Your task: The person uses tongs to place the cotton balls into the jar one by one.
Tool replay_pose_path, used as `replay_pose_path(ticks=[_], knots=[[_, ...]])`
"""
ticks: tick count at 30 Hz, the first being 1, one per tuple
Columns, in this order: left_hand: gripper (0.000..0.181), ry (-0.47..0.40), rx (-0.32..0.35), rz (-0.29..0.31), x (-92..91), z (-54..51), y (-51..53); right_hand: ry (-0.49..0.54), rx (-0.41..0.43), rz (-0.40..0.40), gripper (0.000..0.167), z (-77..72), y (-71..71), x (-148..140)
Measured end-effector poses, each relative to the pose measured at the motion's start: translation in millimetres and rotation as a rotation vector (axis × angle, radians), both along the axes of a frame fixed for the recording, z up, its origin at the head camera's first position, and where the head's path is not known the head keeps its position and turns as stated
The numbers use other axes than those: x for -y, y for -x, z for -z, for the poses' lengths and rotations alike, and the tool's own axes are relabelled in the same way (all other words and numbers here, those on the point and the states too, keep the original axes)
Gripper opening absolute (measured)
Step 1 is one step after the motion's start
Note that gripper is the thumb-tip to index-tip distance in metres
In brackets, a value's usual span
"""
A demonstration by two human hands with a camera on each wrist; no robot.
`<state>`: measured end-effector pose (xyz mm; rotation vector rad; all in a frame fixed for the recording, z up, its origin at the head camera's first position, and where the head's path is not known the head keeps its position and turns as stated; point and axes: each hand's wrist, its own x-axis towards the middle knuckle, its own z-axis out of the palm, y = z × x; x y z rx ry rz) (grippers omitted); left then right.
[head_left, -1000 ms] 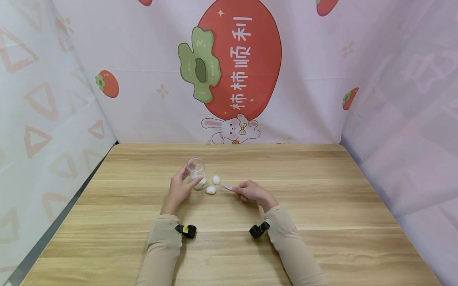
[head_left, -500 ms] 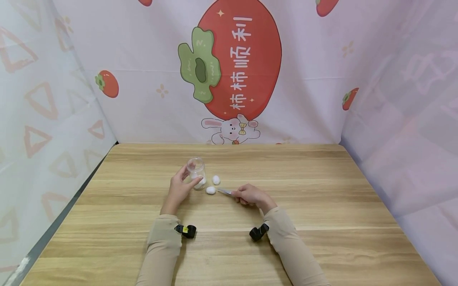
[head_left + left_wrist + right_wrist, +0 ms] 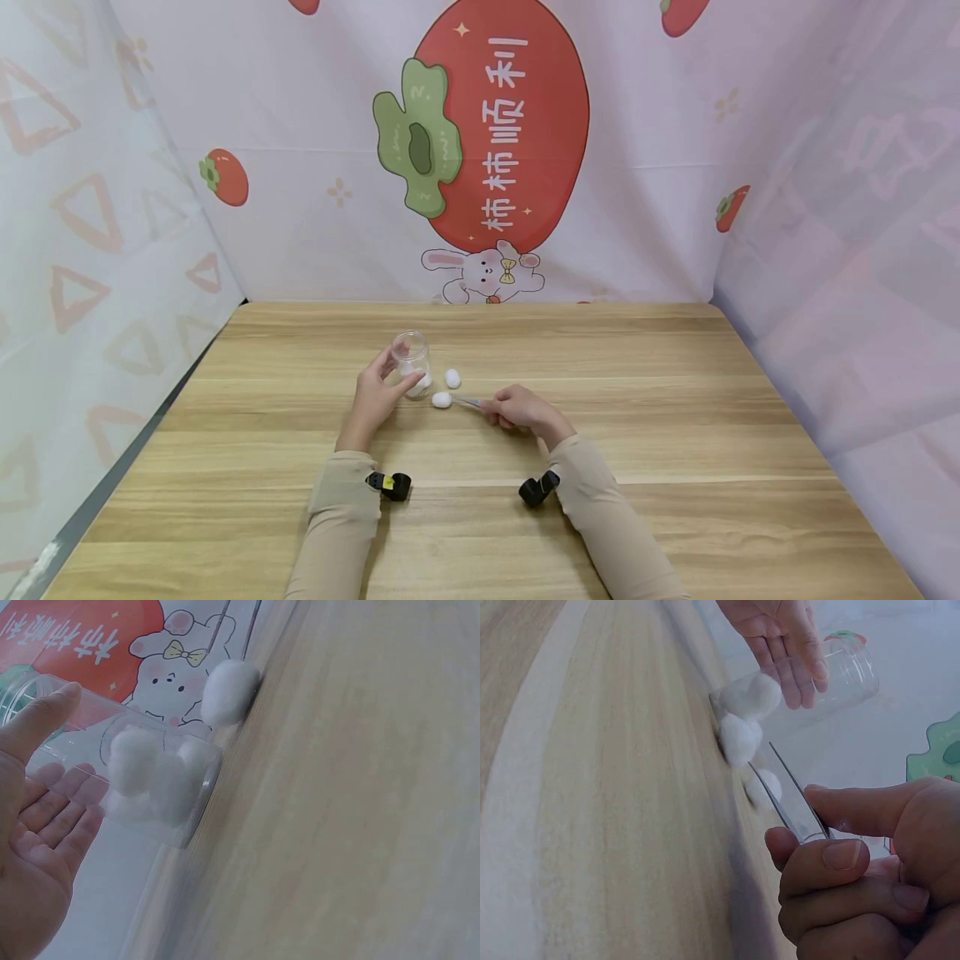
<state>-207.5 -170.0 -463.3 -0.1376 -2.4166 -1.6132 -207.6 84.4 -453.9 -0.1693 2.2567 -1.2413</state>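
Observation:
My left hand [image 3: 377, 396] holds a clear jar [image 3: 410, 348] upright on the table, thumb on one side and fingers on the other. Several cotton balls [image 3: 165, 776] lie in the bottom of the jar. To its right, two loose cotton balls sit on the wood, a nearer one [image 3: 442, 400] and a farther one [image 3: 452, 378]. My right hand [image 3: 525, 407] pinches metal tweezers [image 3: 780, 813] between thumb and fingers. Their tips stand apart, close to the nearer cotton ball; whether they touch it I cannot tell.
The wooden table [image 3: 645, 517] ends at a printed cloth backdrop [image 3: 300, 225] behind, with cloth walls at both sides. A black wrist camera [image 3: 396, 487] is strapped to the left sleeve, another camera [image 3: 536, 490] to the right sleeve.
The tweezers have left the farther cotton ball and come toward me to the nearer one, my right hand shifting slightly left. My left hand and the jar have stayed put.

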Motion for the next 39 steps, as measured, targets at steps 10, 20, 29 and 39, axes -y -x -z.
replay_pose_path(ticks=[10, 20, 29, 39], knots=[[0.073, 0.002, 0.092, 0.01, 1.6, -2.1, 2.2, -0.09, -0.094, 0.009, 0.036, -11.4, -2.2, 10.6], [0.075, -0.015, 0.103, 0.014, 1.1, -2.9, 1.7, -0.143, -0.104, 0.022, 0.036, -12.0, -4.7, 19.6], [0.074, -0.02, 0.095, 0.001, 0.5, -2.6, 3.2, -0.177, -0.117, -0.029, 0.037, -7.5, -0.5, 23.5], [0.074, -0.014, 0.096, -0.002, 0.6, -3.2, 2.4, -0.131, -0.093, 0.0, 0.035, -1.7, -1.3, 23.1]])
